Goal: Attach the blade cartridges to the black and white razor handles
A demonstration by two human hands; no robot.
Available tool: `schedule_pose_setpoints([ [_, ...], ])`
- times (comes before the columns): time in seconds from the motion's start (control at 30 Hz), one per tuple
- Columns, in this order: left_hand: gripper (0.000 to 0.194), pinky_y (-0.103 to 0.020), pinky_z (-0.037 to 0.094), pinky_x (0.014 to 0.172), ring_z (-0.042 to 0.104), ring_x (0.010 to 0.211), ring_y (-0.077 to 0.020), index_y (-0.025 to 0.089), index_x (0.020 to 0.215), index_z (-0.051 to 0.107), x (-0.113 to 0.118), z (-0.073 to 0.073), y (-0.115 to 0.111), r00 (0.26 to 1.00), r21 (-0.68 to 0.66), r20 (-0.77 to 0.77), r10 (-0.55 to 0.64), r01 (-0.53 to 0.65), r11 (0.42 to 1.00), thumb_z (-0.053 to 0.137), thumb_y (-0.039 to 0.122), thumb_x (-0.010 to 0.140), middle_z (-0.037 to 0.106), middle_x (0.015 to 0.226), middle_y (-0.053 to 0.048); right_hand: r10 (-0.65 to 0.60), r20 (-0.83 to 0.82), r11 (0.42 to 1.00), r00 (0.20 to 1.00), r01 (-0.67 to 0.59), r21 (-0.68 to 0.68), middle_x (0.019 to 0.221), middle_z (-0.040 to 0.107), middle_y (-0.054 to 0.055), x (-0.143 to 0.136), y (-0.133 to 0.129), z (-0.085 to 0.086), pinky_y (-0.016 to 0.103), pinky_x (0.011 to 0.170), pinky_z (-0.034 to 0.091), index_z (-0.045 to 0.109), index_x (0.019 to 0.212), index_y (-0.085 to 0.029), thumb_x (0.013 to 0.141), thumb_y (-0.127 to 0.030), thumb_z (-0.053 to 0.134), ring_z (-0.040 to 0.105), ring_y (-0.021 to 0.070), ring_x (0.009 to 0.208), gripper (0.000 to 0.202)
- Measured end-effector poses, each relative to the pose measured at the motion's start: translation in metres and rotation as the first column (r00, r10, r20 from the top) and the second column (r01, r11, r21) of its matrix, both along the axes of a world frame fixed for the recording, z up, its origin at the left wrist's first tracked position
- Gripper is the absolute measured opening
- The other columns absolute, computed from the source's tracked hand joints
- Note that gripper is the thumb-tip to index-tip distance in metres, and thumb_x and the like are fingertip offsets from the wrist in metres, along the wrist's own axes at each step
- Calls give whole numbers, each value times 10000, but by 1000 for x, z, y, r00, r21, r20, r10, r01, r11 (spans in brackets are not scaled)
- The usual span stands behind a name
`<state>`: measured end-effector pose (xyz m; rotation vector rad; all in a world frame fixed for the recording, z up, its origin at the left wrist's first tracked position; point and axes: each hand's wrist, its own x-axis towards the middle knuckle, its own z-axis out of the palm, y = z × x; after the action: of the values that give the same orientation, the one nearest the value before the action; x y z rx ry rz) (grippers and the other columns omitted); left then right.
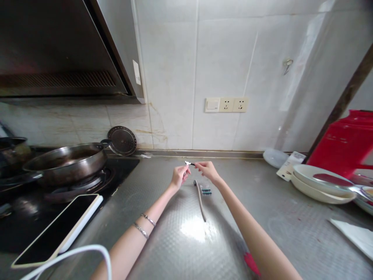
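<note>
My left hand (180,175) is raised over the steel counter, its fingers pinched at the lower side of a small white piece (188,163). A thin black stick-like thing (192,164) reaches from that piece to my right hand (206,170), whose fingertips are closed on its other end. Whether the white and black parts are joined I cannot tell. Below the hands lies a slim beige-grey rod (200,200) with a dark end. Beside it, near my right wrist, is a small clear pack (206,191) with dark teal bars.
A pan (70,159) sits on the black stove (125,167) at left; a phone (58,229) and white cable (96,247) are in front. Stacked bowls (320,190), a carton (291,165) and a red jug (344,140) stand right. Wall sockets (233,105) are behind.
</note>
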<state>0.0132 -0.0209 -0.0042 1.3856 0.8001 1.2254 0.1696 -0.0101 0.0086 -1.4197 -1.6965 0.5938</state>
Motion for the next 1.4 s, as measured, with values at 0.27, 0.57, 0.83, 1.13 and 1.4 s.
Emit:
schedule_pose_setpoints([
  [0.27, 433, -200, 136, 313, 224, 275, -26, 147, 597, 515, -2, 6, 1, 999, 6, 47, -5, 5, 1000, 472, 550, 749, 318, 367, 75, -23, 309, 999, 951, 31, -19, 671, 657, 39, -16, 11, -31, 230, 600, 376, 712, 735, -172, 772, -311, 501, 582, 171, 687, 255],
  [0.57, 413, -189, 146, 301, 234, 263, -26, 147, 614, 506, -4, 8, 4, 998, 25, 56, -36, 35, 999, 489, 539, 742, 318, 361, 80, -46, 481, 994, 876, 89, -67, 946, 680, 81, -11, 0, -11, 226, 679, 396, 695, 888, -197, 793, -351, 474, 596, 186, 883, 285],
  [0.83, 409, -177, 149, 307, 253, 276, -23, 138, 642, 518, -3, 12, 4, 995, 58, 91, -36, 31, 998, 488, 532, 745, 356, 393, 80, 404, 460, 810, 791, -76, -581, 570, 662, 65, 3, -48, 3, 185, 438, 392, 646, 586, -118, 717, -327, 535, 522, 90, 398, 270],
  [1.13, 343, -172, 165, 318, 274, 292, -28, 127, 704, 543, -4, 18, 8, 998, 54, 33, -58, 57, 997, 428, 442, 776, 372, 425, 72, 296, 537, 891, 790, -25, -453, 610, 685, 124, -8, -65, -14, 193, 426, 402, 659, 591, -112, 768, -316, 448, 600, 145, 472, 344],
  [1.4, 247, -165, 307, 359, 416, 369, -45, 108, 750, 568, -9, 35, 8, 993, 115, -71, -93, 101, 988, 491, 342, 763, 487, 525, 36, 247, 558, 927, 792, -26, -374, 560, 672, 107, -11, -67, -15, 174, 443, 402, 593, 471, -138, 688, -182, 468, 601, 133, 480, 254],
])
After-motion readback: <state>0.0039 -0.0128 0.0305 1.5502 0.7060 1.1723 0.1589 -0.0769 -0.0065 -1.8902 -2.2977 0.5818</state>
